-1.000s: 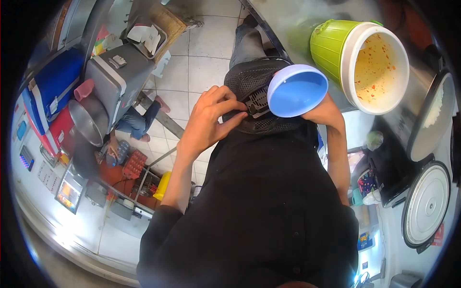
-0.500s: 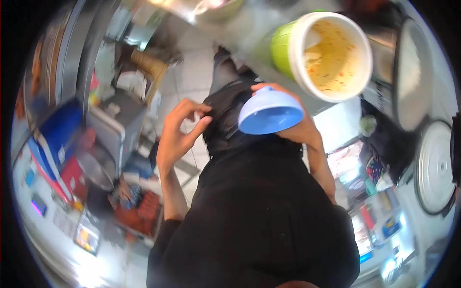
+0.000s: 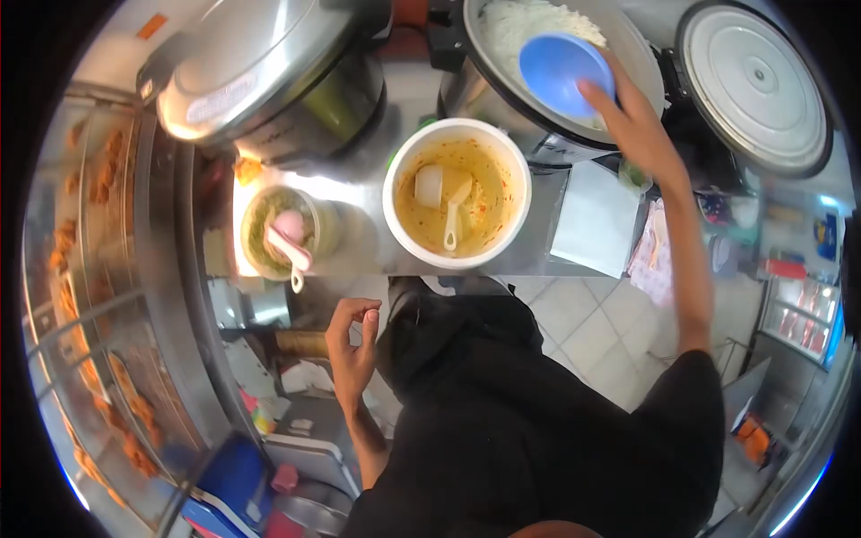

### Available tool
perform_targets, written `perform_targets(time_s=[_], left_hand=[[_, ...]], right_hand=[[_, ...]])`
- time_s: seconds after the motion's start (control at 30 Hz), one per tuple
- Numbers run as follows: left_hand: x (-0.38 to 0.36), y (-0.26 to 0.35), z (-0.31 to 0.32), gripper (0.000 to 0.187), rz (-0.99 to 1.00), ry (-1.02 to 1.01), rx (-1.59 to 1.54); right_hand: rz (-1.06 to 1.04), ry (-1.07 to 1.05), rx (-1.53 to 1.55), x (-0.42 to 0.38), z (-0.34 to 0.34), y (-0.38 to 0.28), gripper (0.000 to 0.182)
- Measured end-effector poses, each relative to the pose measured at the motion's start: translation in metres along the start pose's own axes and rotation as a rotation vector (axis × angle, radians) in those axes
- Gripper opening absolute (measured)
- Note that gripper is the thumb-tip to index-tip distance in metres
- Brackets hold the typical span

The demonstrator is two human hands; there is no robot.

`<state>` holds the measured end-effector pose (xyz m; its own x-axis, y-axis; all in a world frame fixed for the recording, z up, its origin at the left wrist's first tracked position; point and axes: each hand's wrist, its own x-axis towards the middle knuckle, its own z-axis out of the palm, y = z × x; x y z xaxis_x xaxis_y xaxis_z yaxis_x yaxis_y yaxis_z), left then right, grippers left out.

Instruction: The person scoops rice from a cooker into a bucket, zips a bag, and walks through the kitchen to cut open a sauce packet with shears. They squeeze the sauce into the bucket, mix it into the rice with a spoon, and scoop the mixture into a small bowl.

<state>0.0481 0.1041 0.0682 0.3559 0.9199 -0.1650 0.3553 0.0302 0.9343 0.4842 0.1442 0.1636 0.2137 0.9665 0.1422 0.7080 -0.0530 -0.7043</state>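
My right hand grips a small blue bowl by its rim, thumb on the inside. The bowl is tipped over the white rice inside a large open rice cooker at the back. My left hand hangs in front of the counter's edge, fingers loosely curled with a gap to the thumb and nothing in it. Between the hands stands a white-rimmed tub of yellow sauce with red flecks. A white cup and a white-handled ladle sit in the sauce.
A second, lidded cooker stands at the back left. Before it is a container with a pink-and-white scoop. White paper sheets lie right of the tub. A round lid is far right; a glass case of fried food lines the left.
My right hand has carried the blue bowl from in front of my body up to the rice cooker. My view has turned toward the counter; my left hand stays low with curled fingers.
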Motion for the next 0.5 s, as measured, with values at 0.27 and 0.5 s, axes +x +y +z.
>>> perform_targets(time_s=[0.27,0.5], left_hand=[[0.027,0.026,-0.024,0.01,0.033,0.071,-0.067],[-0.013,-0.02,-0.043,0.015,-0.116,0.19,-0.129]], right_hand=[[0.097,0.164,-0.845,0.154,0.038,0.142,0.053],[-0.001,-0.252,-0.667,0.148,0.047,0.122,0.047]])
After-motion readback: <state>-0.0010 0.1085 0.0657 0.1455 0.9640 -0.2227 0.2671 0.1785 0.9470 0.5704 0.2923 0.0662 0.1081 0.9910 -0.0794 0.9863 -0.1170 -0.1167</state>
